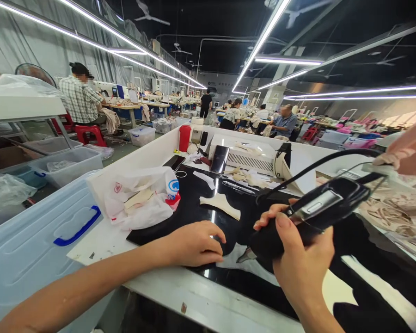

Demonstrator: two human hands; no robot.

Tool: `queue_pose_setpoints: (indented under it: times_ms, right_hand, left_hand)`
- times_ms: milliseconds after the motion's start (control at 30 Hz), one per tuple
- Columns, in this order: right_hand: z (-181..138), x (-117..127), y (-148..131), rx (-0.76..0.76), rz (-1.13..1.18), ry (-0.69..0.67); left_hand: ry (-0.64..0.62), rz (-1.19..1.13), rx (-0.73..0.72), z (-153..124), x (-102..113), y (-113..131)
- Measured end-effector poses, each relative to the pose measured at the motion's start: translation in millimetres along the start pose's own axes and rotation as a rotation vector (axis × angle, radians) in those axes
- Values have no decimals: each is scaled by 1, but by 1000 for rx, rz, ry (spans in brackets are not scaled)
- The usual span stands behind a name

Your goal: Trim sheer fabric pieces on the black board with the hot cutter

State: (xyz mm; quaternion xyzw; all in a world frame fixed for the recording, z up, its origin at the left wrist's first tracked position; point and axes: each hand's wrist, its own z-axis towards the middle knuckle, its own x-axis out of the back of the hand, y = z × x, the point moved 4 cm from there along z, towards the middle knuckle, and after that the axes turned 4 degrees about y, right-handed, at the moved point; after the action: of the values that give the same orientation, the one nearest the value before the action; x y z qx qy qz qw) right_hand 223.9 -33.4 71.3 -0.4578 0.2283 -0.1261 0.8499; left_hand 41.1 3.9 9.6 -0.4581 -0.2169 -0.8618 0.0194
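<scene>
My right hand (303, 263) is wrapped round a black corded hand tool (319, 208) with a silver plate on its body. A pointed metal tip (246, 255) shows under the tool's rounded front; its exact kind is unclear. Below the tip lies a thin whitish cut piece (260, 272) on the glossy black board (189, 206). My left hand (197, 243) is at that piece's left end, fingers loosely bent and apart, with nothing visible in them. A cream curved fabric piece (222, 203) lies beyond it. Pale pieces (336, 289) sit partly behind my right wrist.
A white plastic bag (142, 199) with cream scraps stands left. A phone (219, 159), pens (239, 187), scraps and a red bottle (185, 138) are at the back. The tool's cord (319, 159) arches right, near pink cloth (411, 143). A blue lidded bin (38, 259) adjoins the table. Other people sit farther off.
</scene>
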Motion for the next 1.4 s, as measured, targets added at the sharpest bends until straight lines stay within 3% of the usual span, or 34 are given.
queue_pose_setpoints:
  times_ms: [133, 333, 500, 733, 1400]
  right_hand:
    - [3, -1, -1, 53, 40, 13]
    - [8, 2, 3, 64, 42, 47]
    - [8, 3, 6, 46, 60, 51]
    - [10, 1, 11, 56, 72, 67]
    - [13, 0, 25, 59, 109, 80]
  left_hand:
    - [-20, -86, 30, 14, 7, -11]
    - [-174, -208, -14, 26, -1, -16]
    - [-286, -270, 39, 27, -9, -19]
    - [-332, -309, 96, 24, -12, -20]
    - [-201, -277, 44, 24, -19, -17]
